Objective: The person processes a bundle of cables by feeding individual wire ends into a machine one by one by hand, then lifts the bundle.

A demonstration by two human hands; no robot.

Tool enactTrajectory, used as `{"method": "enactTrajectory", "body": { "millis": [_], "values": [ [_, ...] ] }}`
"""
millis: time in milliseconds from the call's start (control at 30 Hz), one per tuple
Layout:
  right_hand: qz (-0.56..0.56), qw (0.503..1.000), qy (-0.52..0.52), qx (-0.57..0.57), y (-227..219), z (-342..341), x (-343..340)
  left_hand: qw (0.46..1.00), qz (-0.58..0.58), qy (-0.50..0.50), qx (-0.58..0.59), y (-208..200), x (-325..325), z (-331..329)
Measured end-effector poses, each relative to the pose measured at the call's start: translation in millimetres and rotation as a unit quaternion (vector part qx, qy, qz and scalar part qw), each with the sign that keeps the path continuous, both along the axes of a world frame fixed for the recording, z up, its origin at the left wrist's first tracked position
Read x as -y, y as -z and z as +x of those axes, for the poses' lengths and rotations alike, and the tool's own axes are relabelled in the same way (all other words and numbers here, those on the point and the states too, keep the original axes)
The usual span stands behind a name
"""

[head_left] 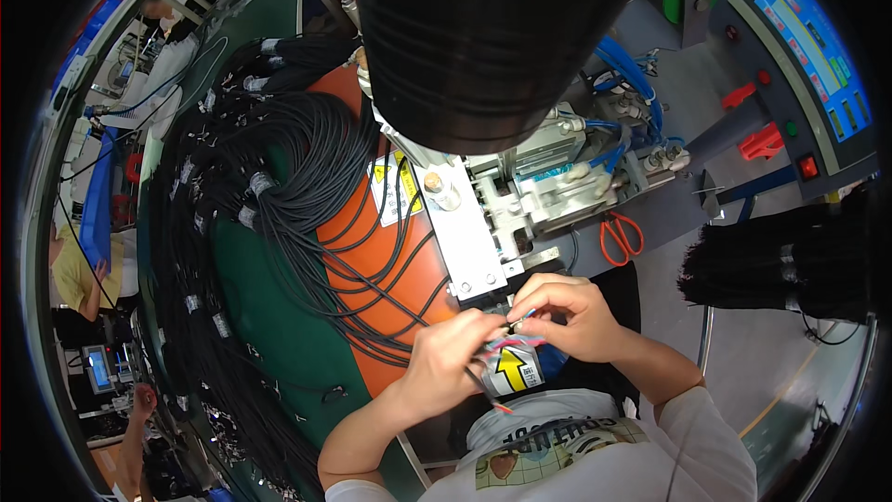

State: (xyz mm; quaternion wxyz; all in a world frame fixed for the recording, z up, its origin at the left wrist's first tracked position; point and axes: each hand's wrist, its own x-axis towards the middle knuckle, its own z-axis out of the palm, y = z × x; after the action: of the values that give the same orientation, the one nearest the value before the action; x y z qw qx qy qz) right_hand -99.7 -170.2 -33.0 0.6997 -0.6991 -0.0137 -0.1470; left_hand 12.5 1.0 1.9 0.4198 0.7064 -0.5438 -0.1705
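On your left, black cables [307,144] lie looped across a green mat [246,274] and an orange sheet [395,265]. Your left hand [451,358] pinches thin coloured wires [502,344], fingers narrow. The wires sit between your hands, just in front of the machine [460,232]. Your right hand [569,316] pinches them too, fingertips close. Further right are red-handled scissors [621,240], a hanging black bundle [771,265] and a lit screen [822,56].

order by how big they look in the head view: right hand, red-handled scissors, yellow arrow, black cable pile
1. Black cable pile
2. Right hand
3. Red-handled scissors and yellow arrow: too close to rank surely
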Motion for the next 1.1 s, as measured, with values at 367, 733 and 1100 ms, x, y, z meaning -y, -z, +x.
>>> {"method": "enactTrajectory", "body": {
  "millis": [367,733,1100],
  "values": [
    [-0.239,0.961,0.115,0.080,5.0,-6.3,-24.2,0.996,0.039,-0.041,0.075,1.5,1.3,-10.9],
    [0.235,0.964,-0.066,-0.110,2.4,0.6,4.5,0.998,0.051,0.013,-0.019,1.9,1.8,-0.3],
    [-0.406,0.899,0.157,0.050,-7.4,2.4,-6.9,0.982,0.068,-0.026,0.172,3.5,0.5,-17.9]
  ]
}}
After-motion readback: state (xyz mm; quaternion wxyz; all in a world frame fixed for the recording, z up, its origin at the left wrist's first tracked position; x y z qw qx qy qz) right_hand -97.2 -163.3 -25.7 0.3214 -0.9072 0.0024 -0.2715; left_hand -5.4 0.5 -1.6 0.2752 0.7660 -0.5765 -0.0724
